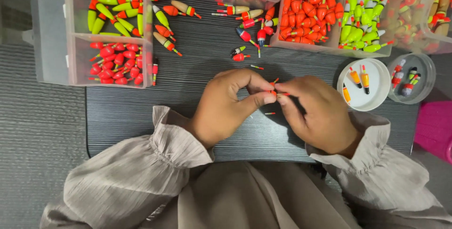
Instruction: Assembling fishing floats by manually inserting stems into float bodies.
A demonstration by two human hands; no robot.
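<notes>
Both hands meet over the middle of the dark bench (197, 64). The left hand (225, 106) and right hand (316, 112) pinch one small orange float (274, 88) between thumb and forefinger tips; each grip is clenched on it, remaining fingers curled, wrists resting near the front edge.

Risk: the float is small and its thin stem protrudes; uneven finger pressure may bend the stem or let the float slip. A dropped float may roll among the loose floats (245, 36) toward the back edge, or reach the small stick (269, 113) lying just below the hands. The white lid (372, 98) sits near the right edge.
</notes>
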